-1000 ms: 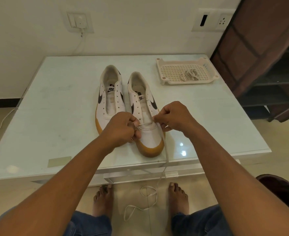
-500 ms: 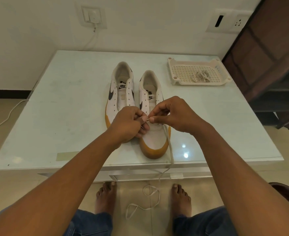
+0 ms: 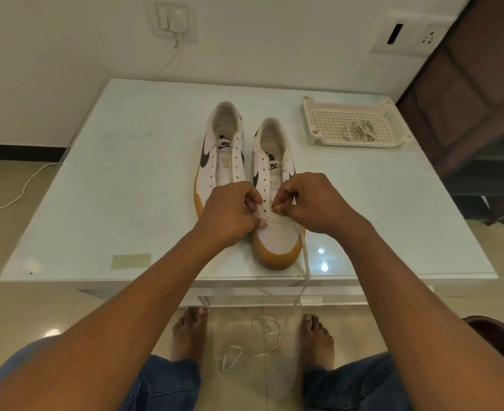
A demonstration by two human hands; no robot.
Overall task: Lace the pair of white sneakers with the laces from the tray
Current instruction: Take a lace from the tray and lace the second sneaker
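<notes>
Two white sneakers with gum soles stand side by side on the table, toes toward me: the left sneaker point(image 3: 222, 157) and the right sneaker point(image 3: 274, 232). My left hand point(image 3: 230, 210) grips the right sneaker's left eyelet edge near the toe. My right hand point(image 3: 307, 203) pinches the tip of a white lace point(image 3: 305, 259) at the lowest eyelets. The lace runs off the table edge and coils on the floor between my feet. A second lace point(image 3: 359, 132) lies bundled in the cream tray point(image 3: 316, 137).
The glass-topped table point(image 3: 126, 188) fills the middle of the view. A dark wooden cabinet point(image 3: 476, 99) stands at the right. A white cable point(image 3: 16, 194) trails on the floor at the left. My bare feet are under the table's front edge.
Both hands stay at the right sneaker's lowest eyelets. My right hand has shifted slightly right, away from the left hand, and the lace now crosses the toe end of the tongue.
</notes>
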